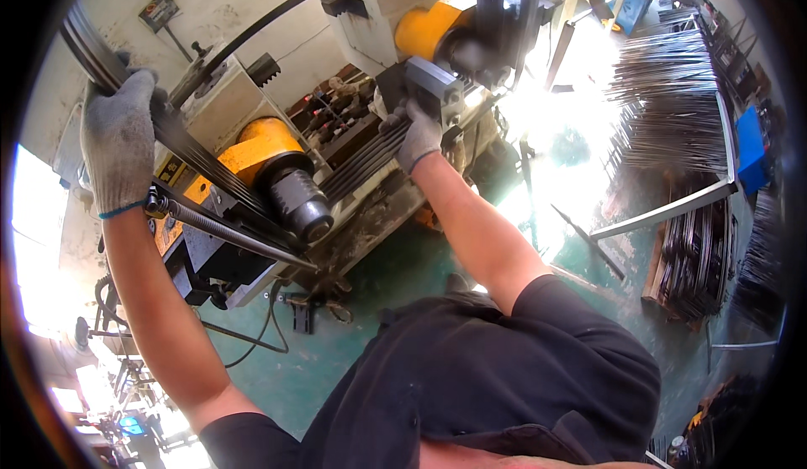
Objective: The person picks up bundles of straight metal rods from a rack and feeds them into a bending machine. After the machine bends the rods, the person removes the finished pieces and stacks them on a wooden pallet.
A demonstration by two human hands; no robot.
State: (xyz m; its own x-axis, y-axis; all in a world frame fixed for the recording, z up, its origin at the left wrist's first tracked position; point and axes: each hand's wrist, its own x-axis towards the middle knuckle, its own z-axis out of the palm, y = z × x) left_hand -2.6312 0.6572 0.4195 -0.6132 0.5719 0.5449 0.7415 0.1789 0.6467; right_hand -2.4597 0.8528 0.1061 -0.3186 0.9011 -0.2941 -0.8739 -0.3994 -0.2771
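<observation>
A bundle of long dark metal bars point(210, 171) runs diagonally from upper left toward the middle of a machine. My left hand point(120, 137), in a grey knit glove, is wrapped around the bars' upper left end. In the same kind of glove, my right hand point(417, 137) grips the bundle's other end where it meets a grey steel clamp block point(433, 86). Under the bars sits a yellow cylinder with a dark steel nose point(286, 179). A second yellow cylinder point(429, 32) lies behind the clamp block.
The cream-coloured machine body point(227, 103) fills the centre. A threaded rod point(218, 229) sticks out at the lower left. Racks of thin metal rods point(664, 91) and stacked bars point(693, 259) stand at the right on a green floor point(336, 360).
</observation>
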